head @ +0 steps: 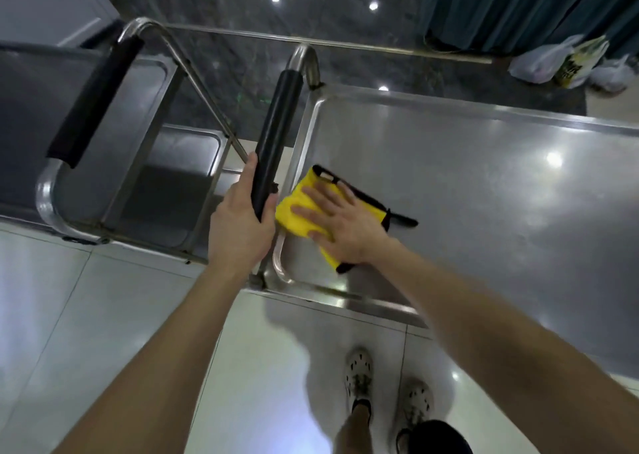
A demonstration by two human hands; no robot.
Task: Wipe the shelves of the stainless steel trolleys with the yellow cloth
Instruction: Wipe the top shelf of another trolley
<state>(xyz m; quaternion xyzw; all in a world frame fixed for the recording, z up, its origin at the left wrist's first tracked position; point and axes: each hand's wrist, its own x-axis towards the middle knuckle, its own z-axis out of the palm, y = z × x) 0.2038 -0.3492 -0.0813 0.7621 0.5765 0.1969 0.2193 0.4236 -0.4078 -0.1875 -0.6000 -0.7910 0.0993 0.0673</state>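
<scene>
A yellow cloth [294, 208] with black edging lies flat on the top shelf [484, 191] of the right stainless steel trolley, near its left end. My right hand [342, 222] presses down on the cloth with fingers spread. My left hand [242, 222] is closed around the lower end of this trolley's black padded handle [276, 135]. A second steel trolley [145, 108] stands to the left, with its own black handle [93, 101] and a lower shelf [183, 173] visible.
White plastic bags [546, 63] and a yellow-printed bag sit on the floor at the far right, by a dark green curtain [518, 4]. A thin steel rail [345, 44] runs behind the trolleys. My feet in light shoes [359, 374] stand on pale tiles.
</scene>
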